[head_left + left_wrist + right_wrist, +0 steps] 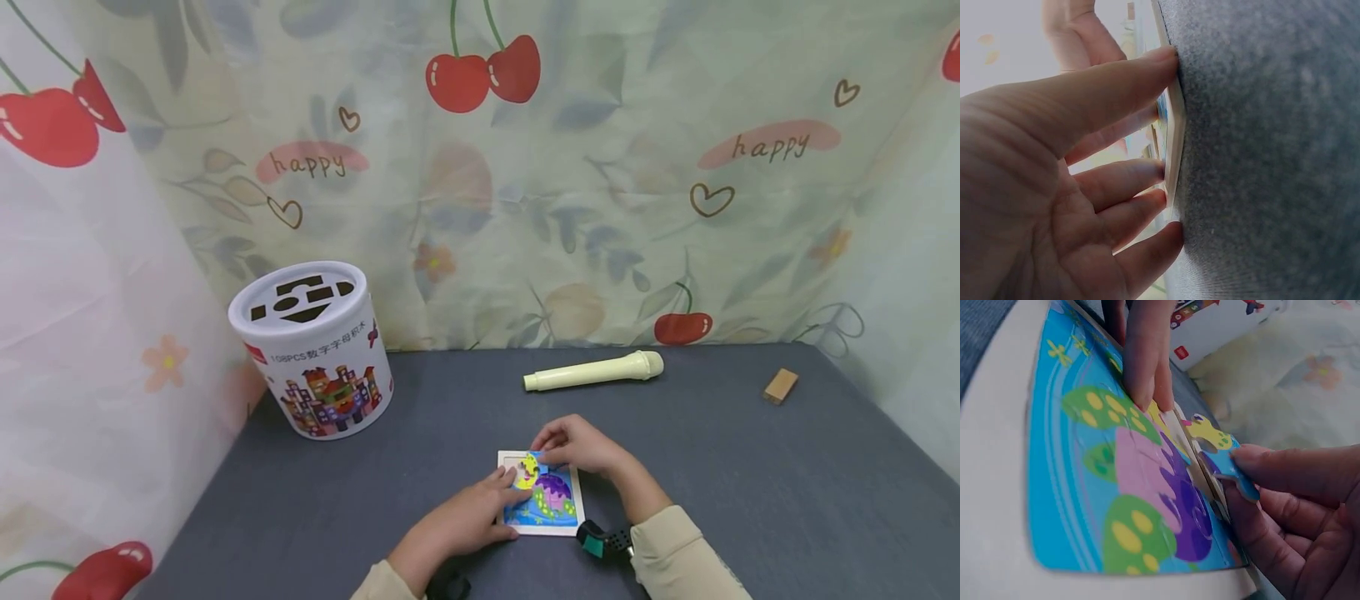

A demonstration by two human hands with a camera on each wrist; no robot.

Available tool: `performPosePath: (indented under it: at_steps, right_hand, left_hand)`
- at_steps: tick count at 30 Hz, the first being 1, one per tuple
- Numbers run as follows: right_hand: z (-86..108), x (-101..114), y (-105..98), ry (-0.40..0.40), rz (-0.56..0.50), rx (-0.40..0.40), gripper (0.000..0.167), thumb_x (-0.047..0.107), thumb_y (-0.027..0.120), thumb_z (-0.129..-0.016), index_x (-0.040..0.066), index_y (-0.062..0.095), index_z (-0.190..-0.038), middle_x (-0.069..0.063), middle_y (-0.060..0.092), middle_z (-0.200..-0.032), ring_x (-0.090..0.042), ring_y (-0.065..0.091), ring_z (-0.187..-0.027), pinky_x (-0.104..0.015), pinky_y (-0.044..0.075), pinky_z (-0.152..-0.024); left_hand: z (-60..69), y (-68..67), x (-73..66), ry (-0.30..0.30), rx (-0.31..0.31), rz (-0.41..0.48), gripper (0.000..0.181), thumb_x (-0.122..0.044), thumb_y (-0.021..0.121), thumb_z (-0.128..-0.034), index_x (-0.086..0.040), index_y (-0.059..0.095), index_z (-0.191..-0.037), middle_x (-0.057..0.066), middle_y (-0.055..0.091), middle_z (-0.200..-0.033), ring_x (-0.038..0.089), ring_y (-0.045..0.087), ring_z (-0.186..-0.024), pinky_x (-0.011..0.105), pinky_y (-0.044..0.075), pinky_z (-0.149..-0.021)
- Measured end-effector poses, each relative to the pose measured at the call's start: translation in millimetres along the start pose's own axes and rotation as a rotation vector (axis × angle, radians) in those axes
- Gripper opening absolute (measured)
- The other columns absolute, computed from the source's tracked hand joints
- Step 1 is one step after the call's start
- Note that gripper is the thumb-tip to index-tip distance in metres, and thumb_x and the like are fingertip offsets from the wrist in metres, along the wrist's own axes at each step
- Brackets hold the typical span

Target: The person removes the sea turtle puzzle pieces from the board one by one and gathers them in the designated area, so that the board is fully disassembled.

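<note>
A small framed puzzle [546, 528] with a turtle picture lies flat on the dark table. The right hand [588, 448] is at its upper edge; in the right wrist view the thumb and index finger of that hand [1297, 512] pinch a blue and yellow puzzle piece [1211, 434], tilted above the frame's top part. Pale bare board shows beneath the piece. The left hand [468, 510] rests on the puzzle's left side. In the left wrist view, the thumb and fingers of the left hand [1079, 137] touch the pale wooden frame edge [1175, 125], spread around its corner.
A white bucket [330, 354] with shaped holes in its lid stands at the back left. A cream microphone-shaped object [592, 372] lies behind the puzzle. One wooden block [781, 387] is at the back right. Patterned cloth hangs behind the table.
</note>
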State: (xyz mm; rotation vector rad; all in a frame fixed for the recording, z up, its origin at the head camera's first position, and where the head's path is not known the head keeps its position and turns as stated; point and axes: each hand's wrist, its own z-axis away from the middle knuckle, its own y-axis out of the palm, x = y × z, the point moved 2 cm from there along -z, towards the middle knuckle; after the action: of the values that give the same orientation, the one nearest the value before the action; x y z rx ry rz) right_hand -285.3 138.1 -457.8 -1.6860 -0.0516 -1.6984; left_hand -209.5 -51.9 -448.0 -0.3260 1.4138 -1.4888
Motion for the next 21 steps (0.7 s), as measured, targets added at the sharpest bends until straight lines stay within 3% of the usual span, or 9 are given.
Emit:
performPosePath:
  at_steps: [9, 15, 21]
  right_hand:
    - [8.6, -9, -19, 0.017, -0.061, -0.034, 0.021, 0.012, 0.066, -0.085, -0.007, 0.065, -0.096, -0.008, 0.069, -0.079, -0.009, 0.060, -0.064, -0.028, 0.052, -0.062]
    - [18.7, -21, -36, 0.063, -0.034, -0.083, 0.024, 0.017, 0.068, -0.085, -0.004, 0.066, -0.097, -0.003, 0.067, -0.079, -0.011, 0.058, -0.068, -0.028, 0.052, -0.065]
    - [31.0, -32, -55, 0.057, -0.047, -0.122, 0.027, 0.017, 0.065, -0.087, -0.006, 0.064, -0.101, -0.003, 0.064, -0.079, -0.013, 0.059, -0.072, -0.030, 0.053, -0.067]
  left_hand:
    - [-1.2, -0.5, -1.2, -0.017, 0.006, -0.019, 0.052, -0.033, 0.066, -0.0853, -0.027, 0.051, -0.134, 0.005, 0.035, -0.150, 0.024, 0.029, -0.141, 0.043, 0.034, -0.109]
    - [-1.0, 0.3, -1.9, -0.013, 0.008, -0.030, 0.052, -0.033, 0.065, -0.0857, -0.027, 0.050, -0.135, 0.006, 0.035, -0.150, 0.024, 0.029, -0.141, 0.042, 0.034, -0.109]
    - [-0.8, 1.6, -1.4, -0.007, 0.009, -0.040, 0.052, -0.033, 0.065, -0.0865, -0.028, 0.049, -0.136, 0.006, 0.034, -0.150, 0.024, 0.028, -0.141, 0.041, 0.034, -0.109]
